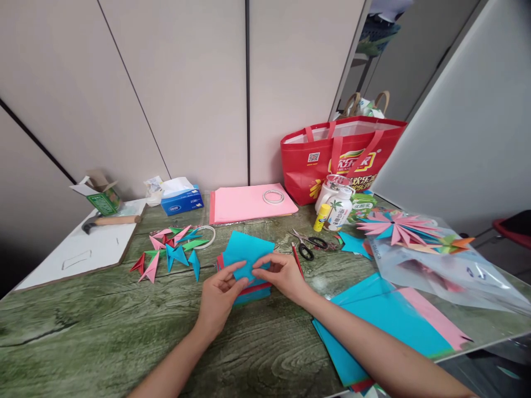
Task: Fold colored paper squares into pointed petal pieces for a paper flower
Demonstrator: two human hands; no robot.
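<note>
A blue paper sheet [245, 250] is lifted at its near edge above a small stack of blue and red paper squares [253, 294] on the green table [103, 331]. My left hand [219, 296] pinches the sheet's near edge from the left. My right hand [279, 274] pinches the same edge from the right, fingers closed on it. Several folded paper pieces [174, 251] in pink, blue, green and red lie to the left of the stack.
Scissors [309, 243], a red pencil [297, 261], a glue stick [321, 218] and a jar [334, 196] are right of the stack. Pink sheets [244, 203], a tape ring [274, 197], tissue box [181, 200], red bag [340, 152], paper flower [396, 228], large blue sheets [381, 320], white board [83, 249].
</note>
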